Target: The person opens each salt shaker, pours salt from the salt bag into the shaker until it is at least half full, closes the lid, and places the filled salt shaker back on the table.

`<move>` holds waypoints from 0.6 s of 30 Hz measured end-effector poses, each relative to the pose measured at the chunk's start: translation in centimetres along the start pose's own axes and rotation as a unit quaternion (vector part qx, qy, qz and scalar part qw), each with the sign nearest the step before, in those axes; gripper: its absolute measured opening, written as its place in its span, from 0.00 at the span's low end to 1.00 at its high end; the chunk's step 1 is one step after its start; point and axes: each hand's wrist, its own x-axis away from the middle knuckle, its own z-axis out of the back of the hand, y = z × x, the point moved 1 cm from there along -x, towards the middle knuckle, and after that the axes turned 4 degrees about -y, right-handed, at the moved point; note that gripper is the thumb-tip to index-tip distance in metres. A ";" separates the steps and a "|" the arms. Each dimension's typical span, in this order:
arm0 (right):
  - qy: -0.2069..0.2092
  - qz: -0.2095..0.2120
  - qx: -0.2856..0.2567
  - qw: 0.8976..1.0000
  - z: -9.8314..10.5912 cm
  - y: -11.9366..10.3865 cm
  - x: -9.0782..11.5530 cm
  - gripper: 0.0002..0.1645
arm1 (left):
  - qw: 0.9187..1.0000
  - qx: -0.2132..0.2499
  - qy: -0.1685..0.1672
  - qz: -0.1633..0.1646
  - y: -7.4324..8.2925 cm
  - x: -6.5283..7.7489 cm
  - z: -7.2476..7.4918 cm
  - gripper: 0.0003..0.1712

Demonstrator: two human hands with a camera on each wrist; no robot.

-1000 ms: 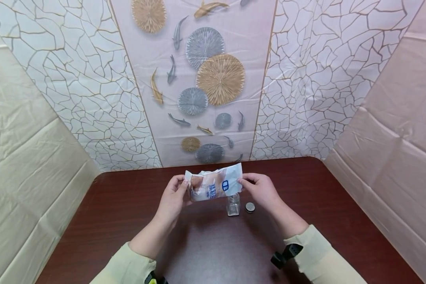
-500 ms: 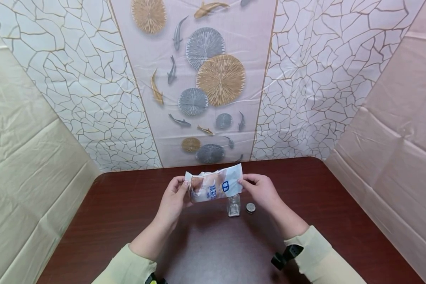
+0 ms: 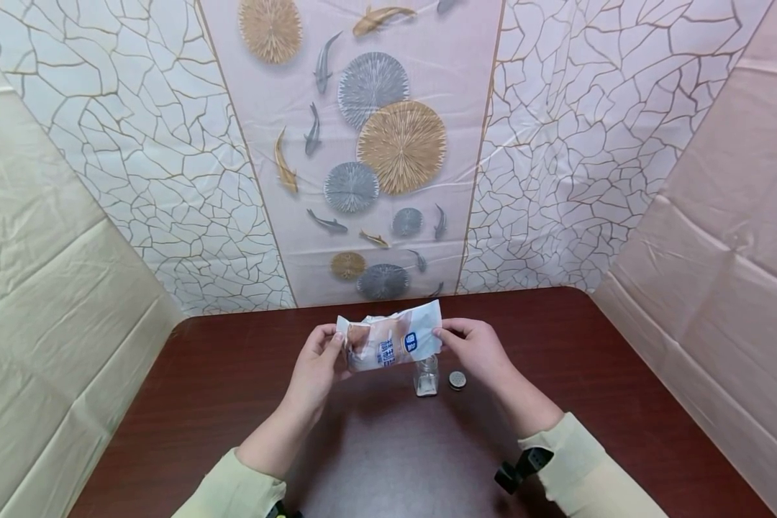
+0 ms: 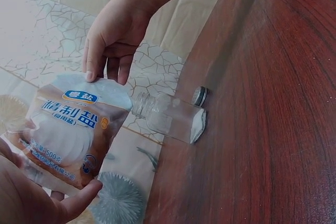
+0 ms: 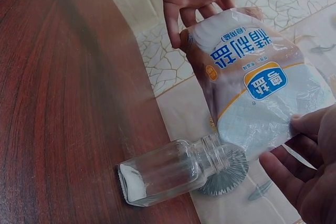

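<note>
A printed plastic bag of salt [image 3: 395, 337] is stretched sideways between both hands, over the table. My left hand [image 3: 316, 365] grips its bottom end, thumb on the near side. At the other end my right hand [image 3: 479, 349] pinches the bag's pale upper edge between thumb and fingers. Right below that end stands a small clear glass jar [image 5: 163, 174], upright and uncapped, its threaded mouth close at the bag's edge. A layer of white salt [image 5: 134, 182] lies on the jar's bottom. Beside the jar, to the right, lies its round metal lid [image 3: 457, 380].
The dark red wooden table [image 3: 375, 460] carries the jar and lid. Behind it hangs a patterned cloth wall [image 3: 388, 216], and beige cloth panels [image 3: 719, 288] rise at both sides. A dark band with a device [image 3: 523, 466] sits on the right wrist.
Almost nothing differs. The bag and both hands stay in place, with only a very slight downward shift in the head view.
</note>
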 end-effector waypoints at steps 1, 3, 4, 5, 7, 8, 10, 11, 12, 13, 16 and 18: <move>0.000 -0.001 -0.001 1.000 0.0 0.0 0.0 0.13 | 1.000 0.001 0.000 0.001 0.0 0.0 0.0 0.13; -0.001 -0.001 -0.004 1.000 0.0 0.0 0.0 0.13 | 1.000 0.001 0.002 0.002 0.0 0.0 0.0 0.13; -0.001 -0.002 -0.005 1.000 0.0 0.0 0.0 0.13 | 1.000 0.001 0.002 0.002 0.0 0.0 0.0 0.13; -0.001 -0.001 -0.006 1.000 0.0 -0.1 0.0 0.13 | 1.000 0.001 0.003 0.003 0.0 0.0 0.0 0.13; -0.001 0.000 -0.006 1.000 0.0 -0.1 0.0 0.13 | 1.000 0.001 0.004 0.002 0.0 0.0 0.1 0.13; 0.000 0.001 -0.007 1.000 0.0 -0.1 0.0 0.13 | 1.000 0.001 0.004 0.002 0.0 0.0 0.1 0.13; 0.001 0.001 -0.006 1.000 0.0 -0.1 0.0 0.12 | 1.000 0.000 0.004 0.002 0.1 0.0 0.1 0.13; 0.001 0.001 -0.005 1.000 0.0 -0.1 0.0 0.13 | 1.000 0.000 0.004 0.002 0.1 0.0 0.1 0.13; 0.001 0.002 -0.005 1.000 0.0 -0.1 0.0 0.13 | 1.000 0.000 0.004 0.002 0.1 0.0 0.1 0.13; 0.001 0.001 -0.006 1.000 0.0 -0.1 0.0 0.13 | 1.000 0.000 0.003 0.002 0.1 0.0 0.1 0.13; 0.001 0.000 -0.008 1.000 0.0 -0.2 0.0 0.13 | 1.000 -0.001 0.003 0.002 0.1 0.0 0.1 0.13; 0.001 0.002 -0.007 1.000 0.0 -0.1 0.0 0.13 | 1.000 -0.001 0.003 0.002 0.1 0.0 0.1 0.13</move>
